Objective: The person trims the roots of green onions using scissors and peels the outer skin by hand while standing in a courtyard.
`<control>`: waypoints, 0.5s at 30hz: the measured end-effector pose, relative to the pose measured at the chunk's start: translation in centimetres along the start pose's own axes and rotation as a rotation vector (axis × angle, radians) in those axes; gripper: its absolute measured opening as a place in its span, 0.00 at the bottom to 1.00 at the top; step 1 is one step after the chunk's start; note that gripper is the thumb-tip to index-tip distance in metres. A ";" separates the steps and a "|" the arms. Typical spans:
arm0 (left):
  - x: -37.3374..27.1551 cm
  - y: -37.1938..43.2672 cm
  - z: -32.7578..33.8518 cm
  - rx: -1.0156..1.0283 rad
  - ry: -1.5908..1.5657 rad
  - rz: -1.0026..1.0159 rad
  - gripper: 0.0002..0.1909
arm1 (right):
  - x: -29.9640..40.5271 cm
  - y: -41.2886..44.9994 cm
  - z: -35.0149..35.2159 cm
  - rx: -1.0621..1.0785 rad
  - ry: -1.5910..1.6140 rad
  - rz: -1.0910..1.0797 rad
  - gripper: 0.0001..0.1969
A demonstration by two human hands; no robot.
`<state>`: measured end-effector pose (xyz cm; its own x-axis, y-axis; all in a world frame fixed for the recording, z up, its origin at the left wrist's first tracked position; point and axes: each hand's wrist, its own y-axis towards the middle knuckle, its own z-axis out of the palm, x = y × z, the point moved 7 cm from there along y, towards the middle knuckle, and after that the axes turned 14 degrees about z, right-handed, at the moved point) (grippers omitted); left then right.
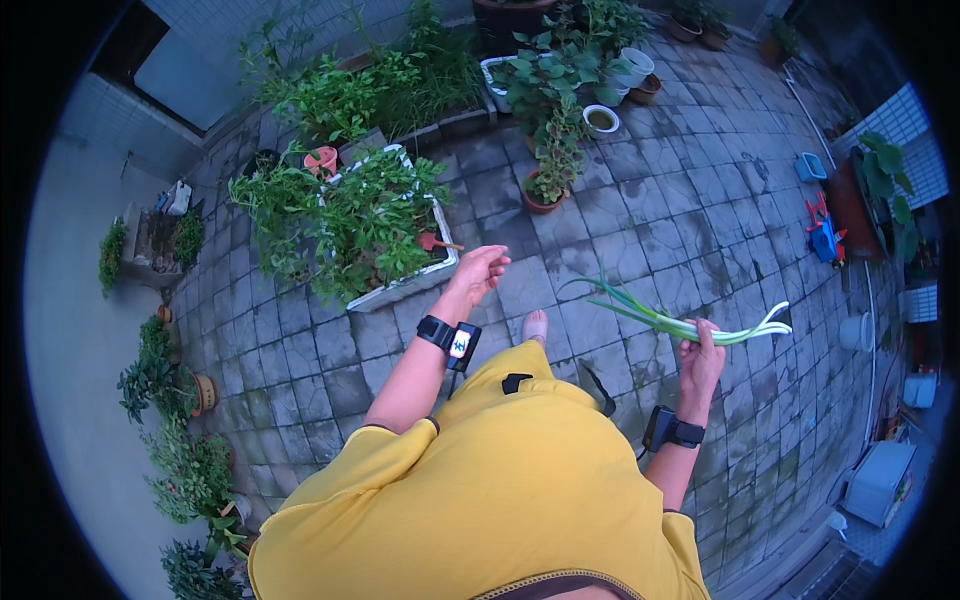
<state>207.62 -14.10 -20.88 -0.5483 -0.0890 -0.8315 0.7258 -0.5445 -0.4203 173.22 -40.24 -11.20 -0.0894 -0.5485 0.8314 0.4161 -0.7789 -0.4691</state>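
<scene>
My right hand [701, 364] grips a small bunch of green onions [649, 321]. Their green leaves point left and the white ends stick out to the right. My left hand [480, 274] is held out with nothing in it, its fingers loosely curved. Close by it is the corner of a white planter box [405, 287] full of leafy green plants [364, 217]. A small red hand trowel [431, 241] with a wooden handle lies at the box's near right corner, just beyond my left hand.
Grey paving tiles [517, 285] cover the ground. Ahead stand a potted plant [551, 176], a white bowl of liquid [601, 120] and a raised bed [442, 127]. Potted plants [157, 360] line the left wall. On the right are toys [825, 236], a blue basin [811, 167] and a white bucket [856, 331].
</scene>
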 end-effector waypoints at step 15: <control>-8.0 15.7 -2.7 -0.272 -0.301 0.052 0.10 | 7.6 16.3 24.3 0.349 -0.156 0.172 0.05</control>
<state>224.52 -19.75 -21.81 -0.5760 -0.3730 -0.7274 0.8169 -0.2965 -0.4948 201.29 -49.73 -5.32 0.1355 -0.5883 0.7972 0.6971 -0.5152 -0.4986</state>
